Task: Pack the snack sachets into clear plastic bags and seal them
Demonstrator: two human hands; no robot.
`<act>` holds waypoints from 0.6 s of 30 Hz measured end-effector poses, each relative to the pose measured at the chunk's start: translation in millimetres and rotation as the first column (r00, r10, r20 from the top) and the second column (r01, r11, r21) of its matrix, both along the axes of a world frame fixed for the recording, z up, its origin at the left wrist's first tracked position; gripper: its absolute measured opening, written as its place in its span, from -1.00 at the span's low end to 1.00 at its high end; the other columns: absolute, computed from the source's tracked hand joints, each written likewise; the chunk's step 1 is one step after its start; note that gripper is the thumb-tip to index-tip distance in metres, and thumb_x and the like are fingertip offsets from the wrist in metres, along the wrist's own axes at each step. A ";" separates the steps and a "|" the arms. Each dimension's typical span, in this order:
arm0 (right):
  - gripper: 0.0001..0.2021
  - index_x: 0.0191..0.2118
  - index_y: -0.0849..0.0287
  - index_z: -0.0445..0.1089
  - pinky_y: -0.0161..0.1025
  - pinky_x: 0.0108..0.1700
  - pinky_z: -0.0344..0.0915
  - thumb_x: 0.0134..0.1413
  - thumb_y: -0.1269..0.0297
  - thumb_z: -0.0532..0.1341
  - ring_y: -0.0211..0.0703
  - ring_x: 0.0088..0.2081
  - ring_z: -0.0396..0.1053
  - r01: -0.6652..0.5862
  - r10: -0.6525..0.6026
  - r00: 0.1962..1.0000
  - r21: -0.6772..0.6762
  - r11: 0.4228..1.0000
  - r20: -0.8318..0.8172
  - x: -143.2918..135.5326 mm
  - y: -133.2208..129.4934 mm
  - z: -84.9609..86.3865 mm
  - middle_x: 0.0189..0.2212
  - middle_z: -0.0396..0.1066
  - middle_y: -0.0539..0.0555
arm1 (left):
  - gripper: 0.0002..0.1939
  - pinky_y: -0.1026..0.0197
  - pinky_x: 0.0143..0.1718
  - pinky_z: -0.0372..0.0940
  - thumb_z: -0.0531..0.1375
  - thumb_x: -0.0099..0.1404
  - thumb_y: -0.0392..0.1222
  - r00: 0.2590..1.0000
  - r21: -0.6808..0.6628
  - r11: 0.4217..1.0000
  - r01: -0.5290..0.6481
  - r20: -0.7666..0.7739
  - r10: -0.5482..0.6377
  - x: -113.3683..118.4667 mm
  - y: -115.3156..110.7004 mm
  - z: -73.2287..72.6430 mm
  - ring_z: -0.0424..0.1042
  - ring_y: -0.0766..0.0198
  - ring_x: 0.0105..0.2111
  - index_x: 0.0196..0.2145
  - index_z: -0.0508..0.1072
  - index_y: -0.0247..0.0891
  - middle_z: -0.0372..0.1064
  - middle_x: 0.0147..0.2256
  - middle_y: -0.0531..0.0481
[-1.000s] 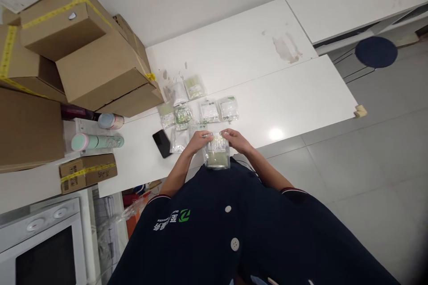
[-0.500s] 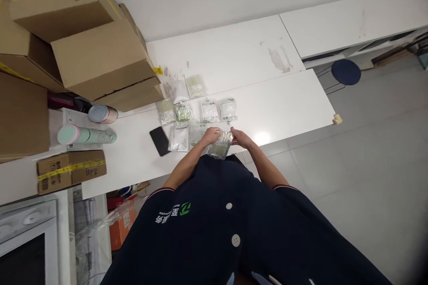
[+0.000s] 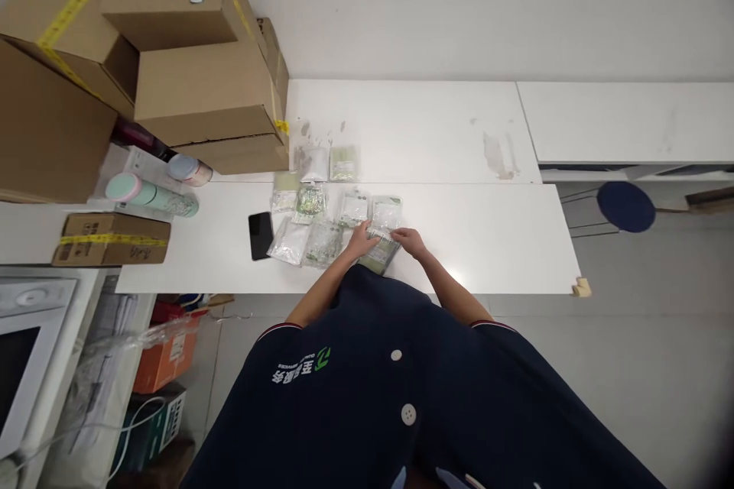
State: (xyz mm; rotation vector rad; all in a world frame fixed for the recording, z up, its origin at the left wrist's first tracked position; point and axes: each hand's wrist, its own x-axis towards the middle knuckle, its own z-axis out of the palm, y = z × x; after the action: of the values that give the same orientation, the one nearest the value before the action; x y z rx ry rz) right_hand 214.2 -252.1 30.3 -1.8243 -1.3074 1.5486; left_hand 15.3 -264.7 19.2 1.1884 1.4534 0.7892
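My left hand (image 3: pixel 361 240) is closed on the upper left edge of a clear plastic packet with green contents (image 3: pixel 377 254). My right hand (image 3: pixel 408 240) pinches the same packet at its upper right corner. The packet lies at the near part of the white table (image 3: pixel 487 237), close to my body. Just beyond it are two pale packets, one on the left (image 3: pixel 354 208) and one on the right (image 3: pixel 387 211). Several more packets are grouped to the left, among them a white one (image 3: pixel 290 241) and a green-patterned one (image 3: pixel 310 202).
A black phone (image 3: pixel 261 235) lies left of the packets. Farther left stand a mint bottle (image 3: pixel 150 195), a jar (image 3: pixel 189 170) and a small taped carton (image 3: pixel 112 239). Large cardboard boxes (image 3: pixel 200 84) are stacked at the back left. A blue stool (image 3: pixel 625 206) is at the right.
The view has turned and shifted. Both hands have brought the held packet from the table's front edge farther onto the table, near the two pale packets.
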 end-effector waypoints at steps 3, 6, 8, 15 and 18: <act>-0.87 -0.40 0.11 0.51 -0.10 -0.02 0.29 -0.05 0.20 0.25 -0.05 -0.15 0.43 -0.117 0.082 0.981 0.195 0.974 0.178 22.4 10.7 -4.4 -0.28 0.54 0.07 | -0.35 0.15 -0.10 0.29 0.35 -0.01 -0.19 0.971 -0.112 0.965 -0.238 -0.012 0.238 -7.1 -26.7 -3.3 0.42 0.21 -0.20 0.08 0.36 -0.26 0.33 0.02 -0.24; -0.82 -0.36 0.15 0.52 -0.13 -0.05 0.30 -0.08 0.19 0.24 -0.05 -0.13 0.43 -0.053 0.033 0.994 0.197 0.979 0.102 48.9 34.9 -9.1 -0.19 0.53 0.11 | -0.48 0.21 -0.22 0.32 0.32 0.05 -0.14 0.916 -0.239 0.887 -0.395 -0.027 0.401 -23.1 -60.3 -3.2 0.42 0.32 -0.36 -0.01 0.40 -0.27 0.40 -0.12 -0.16; -0.76 -0.32 0.20 0.52 -0.18 -0.18 0.34 -0.07 0.17 0.22 -0.09 -0.25 0.44 0.031 -0.037 0.998 0.134 0.991 0.045 60.7 59.2 -14.4 -0.28 0.53 0.14 | -0.58 0.24 -0.29 0.32 0.31 0.07 -0.13 0.896 -0.298 0.851 -0.433 -0.037 0.443 -31.9 -75.3 0.2 0.42 0.35 -0.43 -0.10 0.44 -0.27 0.43 -0.21 -0.10; -0.59 -0.45 0.33 0.48 -0.15 -0.24 0.28 0.08 0.02 0.18 0.03 -0.35 0.42 0.066 -0.047 0.937 -0.042 0.997 0.347 35.8 127.6 -40.9 -0.52 0.43 0.26 | -0.75 0.23 -0.38 0.31 0.28 0.15 -0.09 0.834 -0.568 0.685 -0.455 -0.003 0.552 -21.6 -34.5 8.7 0.39 0.36 -0.55 -0.29 0.40 -0.32 0.41 -0.44 -0.05; -0.68 -0.29 0.31 0.52 -0.22 -0.22 0.26 0.07 0.13 0.18 -0.06 -0.31 0.42 0.050 -0.055 0.942 0.025 0.998 0.330 21.9 129.0 -39.3 -0.37 0.50 0.22 | -0.79 0.24 -0.37 0.33 0.26 0.19 -0.14 0.727 -0.659 0.576 -0.484 0.064 0.684 -6.0 -2.3 5.8 0.40 0.37 -0.53 -0.37 0.33 -0.31 0.36 -0.51 0.01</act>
State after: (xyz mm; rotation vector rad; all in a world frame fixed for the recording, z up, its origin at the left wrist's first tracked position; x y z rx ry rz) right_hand 236.1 -123.1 -9.0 -2.1593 -1.3948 1.2355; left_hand 9.3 -267.0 25.0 0.0287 1.6638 0.8099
